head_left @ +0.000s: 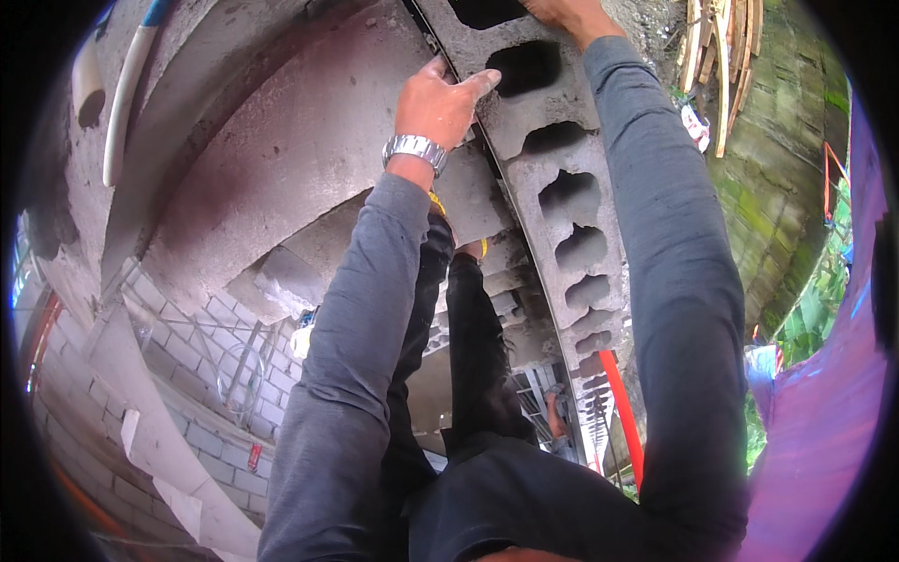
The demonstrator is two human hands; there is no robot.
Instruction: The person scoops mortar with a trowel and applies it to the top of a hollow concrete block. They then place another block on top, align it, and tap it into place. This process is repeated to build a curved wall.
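A row of grey hollow concrete blocks [524, 126] runs from the top of the view down toward my body, its dark openings facing up. My left hand [436, 105], with a silver watch on the wrist, is at the row's left edge. Its thumb lies on the block near an opening and its other fingers curl along the side. Across the row, my right hand [567, 13] is on the far block's right edge, its fingers partly cut off by the frame. A thin dark line follows the row's left edge; I cannot tell whether it is a gap or a bar.
A wide concrete slab [281, 140] lies left of the row, with a pale pipe [126, 103] beyond it. Light block walls [215, 412] stand lower left. Wooden strips [726, 56] lie at upper right, by a mossy wall [777, 178]. A red bar [623, 412] stands near my right arm.
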